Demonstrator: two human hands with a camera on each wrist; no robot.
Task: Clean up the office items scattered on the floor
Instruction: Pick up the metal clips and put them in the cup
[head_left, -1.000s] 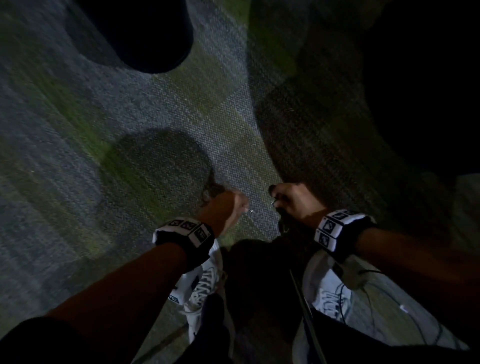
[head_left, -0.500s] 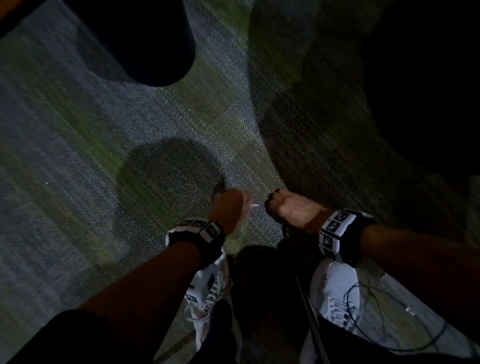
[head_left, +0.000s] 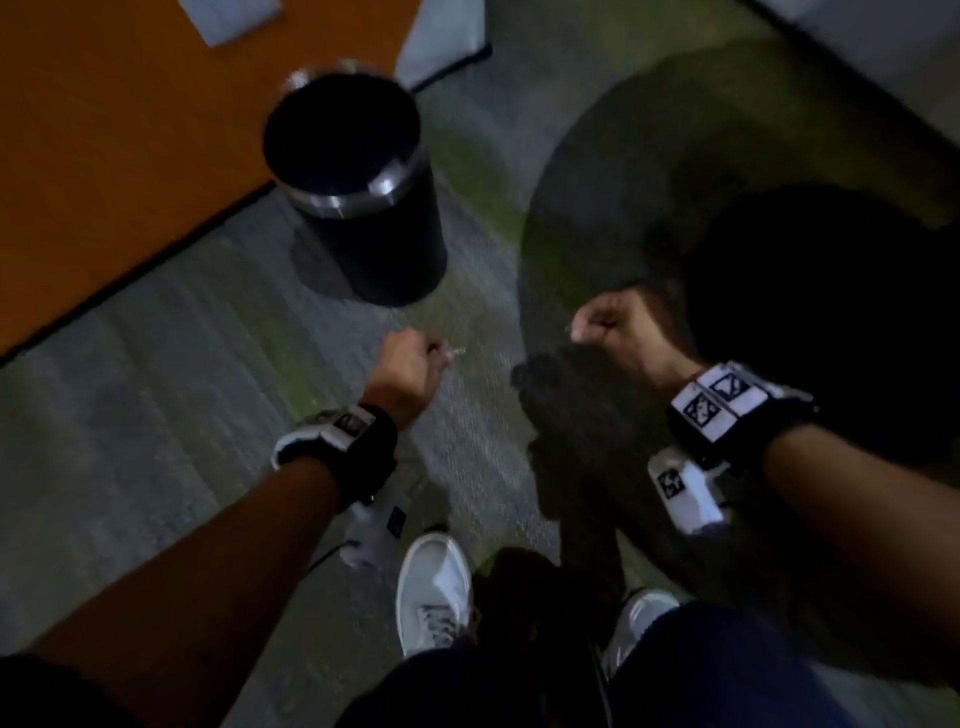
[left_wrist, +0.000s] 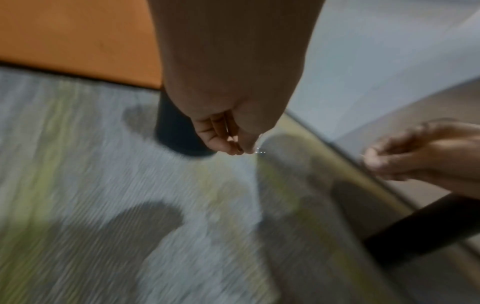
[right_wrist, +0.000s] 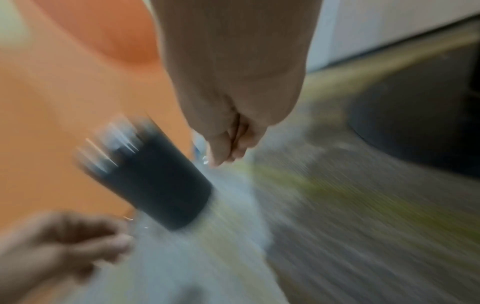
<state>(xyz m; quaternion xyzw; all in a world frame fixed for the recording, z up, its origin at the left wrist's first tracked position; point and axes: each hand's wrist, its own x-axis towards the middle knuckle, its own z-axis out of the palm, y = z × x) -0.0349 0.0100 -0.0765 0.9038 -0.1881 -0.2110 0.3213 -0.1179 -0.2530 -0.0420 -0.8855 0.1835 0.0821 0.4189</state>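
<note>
My left hand (head_left: 415, 353) is curled above the carpet and pinches a small shiny metal item (head_left: 458, 352), whose tip sticks out past the fingertips; it looks like a paper clip or pin. The left wrist view shows the same pinch of my left hand (left_wrist: 239, 150). My right hand (head_left: 602, 322) is curled into a fist to the right, with a small pale bit (head_left: 569, 328) showing at the fingertips. In the right wrist view something small and shiny (right_wrist: 205, 160) sits at the fingertips of my right hand (right_wrist: 223, 156). A black bin (head_left: 358, 182) with a chrome rim stands just beyond my left hand.
An orange wall or panel (head_left: 104, 130) runs along the back left behind the bin. A large dark round shape (head_left: 810, 291) lies on the carpet at right. My white shoes (head_left: 434, 592) stand below the hands. The frames are blurred by motion.
The view has swung up and the bin now shows whole, closer to my hands. Both hands have lifted from the carpet and moved apart, each still curled on its small item.
</note>
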